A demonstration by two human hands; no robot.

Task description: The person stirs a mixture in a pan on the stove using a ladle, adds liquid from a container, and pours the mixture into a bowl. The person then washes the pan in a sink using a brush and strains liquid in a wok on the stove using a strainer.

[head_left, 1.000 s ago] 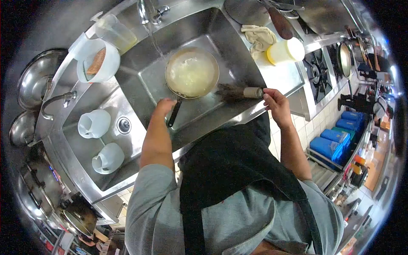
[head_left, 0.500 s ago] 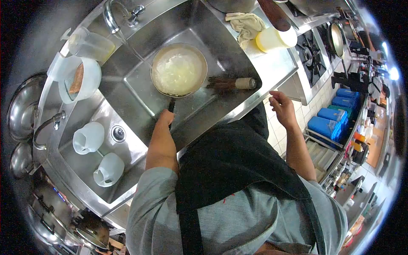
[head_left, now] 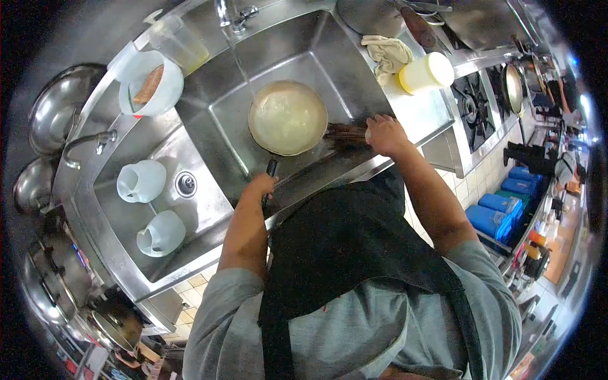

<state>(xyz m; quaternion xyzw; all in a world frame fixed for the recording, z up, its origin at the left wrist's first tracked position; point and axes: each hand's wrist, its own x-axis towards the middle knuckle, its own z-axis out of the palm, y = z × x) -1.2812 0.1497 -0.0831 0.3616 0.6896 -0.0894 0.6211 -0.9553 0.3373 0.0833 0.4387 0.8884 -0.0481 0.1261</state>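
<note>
A round pan with cloudy liquid in it sits in the large steel sink. My left hand is closed round the pan's black handle, at the sink's near side. To the right of the pan lies a brush with dark bristles that point at the pan. My right hand is over the brush's light handle end, fingers curled round it; the handle is hidden under the hand. Water runs from the tap into the sink behind the pan.
Two cut white jugs stand in the smaller sink at left. A white container with a sponge and a clear pitcher stand behind it. At right are a cloth, a yellow-white bottle and a stove.
My left hand has taken hold of the pan handle. My right hand let go of the brush, moved off, and now is back on it. The liquid in the pan looks less frothy.
</note>
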